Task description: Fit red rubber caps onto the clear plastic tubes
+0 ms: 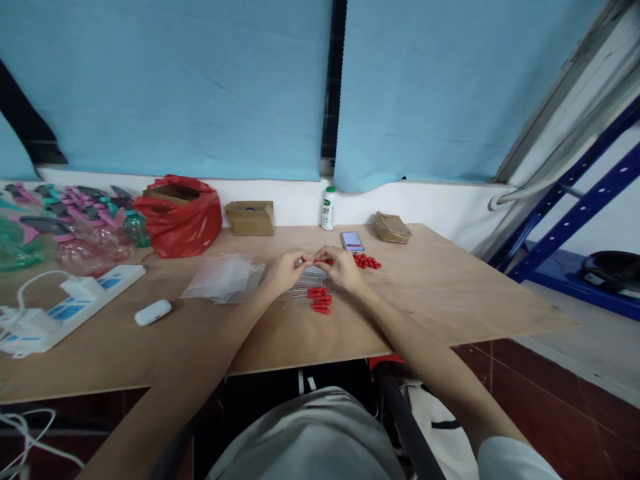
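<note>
My left hand and my right hand meet fingertip to fingertip above the middle of the table. My right fingers pinch a small red rubber bulb. The left fingers are closed on a thin clear tube, mostly hidden by the hand. Beneath them lies a row of thin clear tubes. Nearer to me are several droppers, tubes with red bulbs on their right ends. A pile of loose red bulbs sits just beyond my right hand. Clear plastic bags lie left of my left hand.
Behind my hands stand a phone, a white bottle and two cardboard boxes. On the left are a red plastic bag, spray bottles, a power strip and a white earphone case. A blue shelf stands right.
</note>
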A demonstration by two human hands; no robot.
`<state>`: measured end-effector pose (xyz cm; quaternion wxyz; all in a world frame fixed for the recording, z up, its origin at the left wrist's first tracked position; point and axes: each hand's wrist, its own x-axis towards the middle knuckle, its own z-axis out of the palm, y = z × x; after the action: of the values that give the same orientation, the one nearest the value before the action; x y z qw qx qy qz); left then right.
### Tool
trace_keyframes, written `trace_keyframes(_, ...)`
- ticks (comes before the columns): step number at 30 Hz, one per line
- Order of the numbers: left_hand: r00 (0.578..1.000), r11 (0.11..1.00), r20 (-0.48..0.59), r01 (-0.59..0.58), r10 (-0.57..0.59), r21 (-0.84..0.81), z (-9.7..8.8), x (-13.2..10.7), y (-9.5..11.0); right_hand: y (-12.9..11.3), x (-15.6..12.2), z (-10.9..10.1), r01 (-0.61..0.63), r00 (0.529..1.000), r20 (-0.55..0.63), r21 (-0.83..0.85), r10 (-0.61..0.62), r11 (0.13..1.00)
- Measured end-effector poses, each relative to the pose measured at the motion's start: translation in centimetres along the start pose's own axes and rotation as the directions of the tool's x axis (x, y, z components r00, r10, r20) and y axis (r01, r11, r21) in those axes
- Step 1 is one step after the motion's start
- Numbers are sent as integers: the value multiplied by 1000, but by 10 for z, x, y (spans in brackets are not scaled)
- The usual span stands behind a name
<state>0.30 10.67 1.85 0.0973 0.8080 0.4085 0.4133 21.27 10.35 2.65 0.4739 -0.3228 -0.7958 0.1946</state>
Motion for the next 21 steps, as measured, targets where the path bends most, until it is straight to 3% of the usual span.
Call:
trace_keyframes(7, 1000, 999, -13, 13, -14, -39, 1, 1, -4, 20, 2, 11, -151, 986, -35, 191, 161, 970)
trace_keyframes(14, 1000, 999, -6, 5, -5, 32, 1, 1, -1, 1, -2, -1, -3, 1000, 6, 36, 3, 999)
trace_keyframes(21, 997, 992, 32, -78, 75, 100, -2, 0, 1, 1, -1, 1, -50, 999, 11, -8, 50, 999)
